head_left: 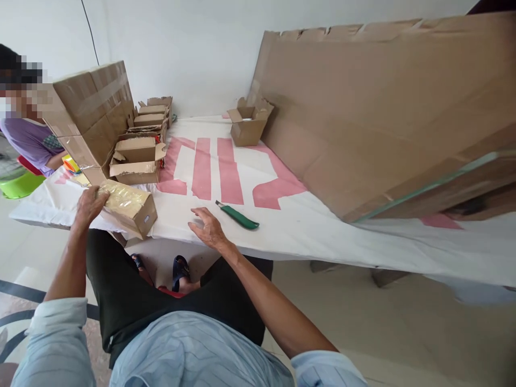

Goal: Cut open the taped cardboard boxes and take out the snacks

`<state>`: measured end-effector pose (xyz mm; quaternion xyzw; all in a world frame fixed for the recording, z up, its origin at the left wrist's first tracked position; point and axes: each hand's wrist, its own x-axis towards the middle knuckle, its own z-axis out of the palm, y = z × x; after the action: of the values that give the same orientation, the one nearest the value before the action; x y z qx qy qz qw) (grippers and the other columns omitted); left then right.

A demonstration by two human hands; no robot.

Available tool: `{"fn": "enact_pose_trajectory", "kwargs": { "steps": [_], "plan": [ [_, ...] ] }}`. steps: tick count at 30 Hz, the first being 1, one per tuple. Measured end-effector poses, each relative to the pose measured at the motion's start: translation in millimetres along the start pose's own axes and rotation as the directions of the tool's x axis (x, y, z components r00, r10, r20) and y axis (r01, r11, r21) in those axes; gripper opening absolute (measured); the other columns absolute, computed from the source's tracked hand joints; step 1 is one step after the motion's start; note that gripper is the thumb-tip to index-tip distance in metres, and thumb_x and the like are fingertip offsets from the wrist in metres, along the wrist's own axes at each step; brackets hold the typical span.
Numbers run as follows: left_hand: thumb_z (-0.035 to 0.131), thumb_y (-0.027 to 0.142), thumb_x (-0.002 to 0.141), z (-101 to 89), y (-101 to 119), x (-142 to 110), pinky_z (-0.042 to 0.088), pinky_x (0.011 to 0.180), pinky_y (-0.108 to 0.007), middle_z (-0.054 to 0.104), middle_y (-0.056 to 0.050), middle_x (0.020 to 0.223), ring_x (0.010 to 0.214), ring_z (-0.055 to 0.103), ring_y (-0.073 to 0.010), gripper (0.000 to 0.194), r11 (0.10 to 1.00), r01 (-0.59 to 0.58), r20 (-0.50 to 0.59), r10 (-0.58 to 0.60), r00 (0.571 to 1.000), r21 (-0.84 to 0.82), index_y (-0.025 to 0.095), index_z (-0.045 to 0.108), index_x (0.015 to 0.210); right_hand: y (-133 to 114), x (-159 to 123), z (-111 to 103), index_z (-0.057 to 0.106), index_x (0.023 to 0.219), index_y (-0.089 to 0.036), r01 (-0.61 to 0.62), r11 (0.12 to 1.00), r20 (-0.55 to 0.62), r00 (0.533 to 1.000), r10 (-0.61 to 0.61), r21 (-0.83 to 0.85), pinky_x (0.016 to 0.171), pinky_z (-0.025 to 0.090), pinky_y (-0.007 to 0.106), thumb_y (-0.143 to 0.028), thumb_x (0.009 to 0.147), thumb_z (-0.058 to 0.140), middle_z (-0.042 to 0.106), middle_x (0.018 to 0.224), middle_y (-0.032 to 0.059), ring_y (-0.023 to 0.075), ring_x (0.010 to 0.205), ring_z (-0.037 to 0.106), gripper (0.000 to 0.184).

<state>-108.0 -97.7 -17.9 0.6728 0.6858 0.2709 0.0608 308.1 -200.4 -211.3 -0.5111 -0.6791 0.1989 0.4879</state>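
A closed cardboard box [139,212] with shiny tape over its top lies at the table's front edge on the left. My left hand [89,205] grips its left end, the fingers on top. My right hand [209,228] hovers over the front of the table with its fingers apart and nothing in them. Just beyond and to the right of that hand lies a green utility knife [238,216], its short blade tip pointing left.
Stacked cartons [91,110] stand on the left beside several opened small boxes [137,158]. Another opened box [248,126] sits at the back. A large cardboard sheet [382,107] leans on the right. The white cloth [306,231] has red print. A co-worker [28,134] sits far left.
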Motion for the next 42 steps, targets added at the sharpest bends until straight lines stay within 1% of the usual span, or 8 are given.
{"fn": "enact_pose_trajectory", "kwargs": {
  "steps": [5, 10, 15, 19, 25, 32, 36, 42],
  "plan": [
    [0.064, 0.064, 0.100, 16.1, 14.0, -51.8, 0.054, 0.129, -0.056, 0.080, -0.020, 0.153, 0.142, 0.073, -0.0418, 0.068, 0.994, -0.076, 0.053, 0.080, 0.995, -0.076, 0.019, 0.079, 0.148, -24.8, -6.7, 13.3, 0.072, 0.160, -0.029, -0.086, 0.976, 0.035, 0.996, 0.081, 0.199, 0.112, 0.069, 0.057, -0.051, 0.103, 0.078, 0.077, 0.151, 0.0162, 0.0350, 0.129, 0.079, 0.061],
    [0.067, 0.068, 0.099, 22.5, 18.7, -77.8, 0.062, 0.117, -0.055, 0.077, -0.020, 0.153, 0.127, 0.077, -0.0382, 0.078, 0.961, -0.097, 0.068, 0.118, 0.991, -0.258, 0.018, 0.072, 0.160, -34.7, -7.7, 12.4, 0.070, 0.163, -0.029, -0.111, 0.950, 0.056, 0.993, 0.099, 0.293, 0.114, 0.069, 0.057, -0.056, 0.105, 0.075, 0.075, 0.159, 0.0174, 0.0361, 0.138, 0.076, 0.065],
    [0.082, 0.067, 0.092, 35.3, 21.6, -83.6, 0.055, 0.130, -0.058, 0.070, -0.020, 0.162, 0.149, 0.068, -0.0433, 0.088, 0.937, -0.089, -0.003, 0.093, 0.996, -0.339, 0.021, 0.066, 0.166, -37.5, -4.4, 19.6, 0.065, 0.167, -0.027, -0.196, 0.915, 0.096, 0.980, 0.174, 0.351, 0.114, 0.070, 0.056, -0.056, 0.104, 0.074, 0.069, 0.170, 0.0199, 0.0364, 0.141, 0.076, 0.071],
    [0.075, 0.061, 0.095, 40.7, 27.2, -75.9, 0.046, 0.140, -0.057, 0.072, -0.018, 0.162, 0.158, 0.062, -0.0417, 0.073, 0.929, -0.046, 0.006, 0.051, 0.999, -0.368, 0.021, 0.073, 0.156, -39.4, 0.8, 37.5, 0.060, 0.171, -0.026, -0.201, 0.897, 0.093, 0.980, 0.178, 0.393, 0.118, 0.068, 0.057, -0.048, 0.101, 0.075, 0.065, 0.174, 0.0205, 0.0377, 0.149, 0.073, 0.074],
    [0.075, 0.067, 0.088, 22.5, 15.5, -61.3, 0.072, 0.103, -0.054, 0.072, -0.017, 0.160, 0.138, 0.071, -0.0432, 0.085, 0.867, 0.122, 0.125, -0.069, 0.990, -0.483, 0.022, 0.074, 0.159, -42.1, 2.7, 55.7, 0.052, 0.176, -0.029, -0.233, 0.881, 0.100, 0.973, 0.210, 0.412, 0.123, 0.064, 0.059, -0.045, 0.102, 0.075, 0.055, 0.184, 0.0198, 0.0388, 0.161, 0.064, 0.079],
    [0.078, 0.075, 0.081, 18.3, -22.9, -38.6, 0.070, 0.078, -0.040, 0.076, -0.017, 0.148, 0.105, 0.074, -0.0291, 0.093, 0.688, 0.246, 0.238, -0.108, 0.965, -0.683, 0.024, 0.072, 0.159, -73.8, 2.9, 56.4, 0.055, 0.176, -0.032, 0.015, 0.952, 0.062, 0.997, -0.036, 0.307, 0.128, 0.060, 0.061, -0.042, 0.107, 0.072, 0.059, 0.179, 0.0154, 0.0369, 0.162, 0.061, 0.072],
    [0.084, 0.078, 0.077, 24.3, -37.5, -25.5, 0.067, 0.074, -0.039, 0.079, -0.015, 0.138, 0.097, 0.072, -0.0280, 0.091, 0.600, 0.281, 0.291, -0.082, 0.953, -0.750, 0.024, 0.075, 0.150, -96.5, 9.5, 57.1, 0.062, 0.174, -0.027, 0.192, 0.970, -0.027, 0.981, -0.190, 0.152, 0.142, 0.047, 0.067, -0.047, 0.105, 0.080, 0.059, 0.179, 0.0189, 0.0401, 0.168, 0.054, 0.074],
    [0.086, 0.076, 0.077, 30.5, -42.7, -20.3, 0.066, 0.073, -0.040, 0.080, -0.015, 0.137, 0.096, 0.072, -0.0279, 0.089, 0.573, 0.289, 0.300, -0.077, 0.951, -0.767, 0.024, 0.077, 0.148, -121.2, 15.5, 62.1, 0.064, 0.176, -0.028, 0.304, 0.952, -0.020, 0.952, -0.304, -0.020, 0.144, 0.043, 0.070, -0.060, 0.106, 0.084, 0.048, 0.188, 0.0196, 0.0447, 0.175, 0.045, 0.080]
  ]
}}
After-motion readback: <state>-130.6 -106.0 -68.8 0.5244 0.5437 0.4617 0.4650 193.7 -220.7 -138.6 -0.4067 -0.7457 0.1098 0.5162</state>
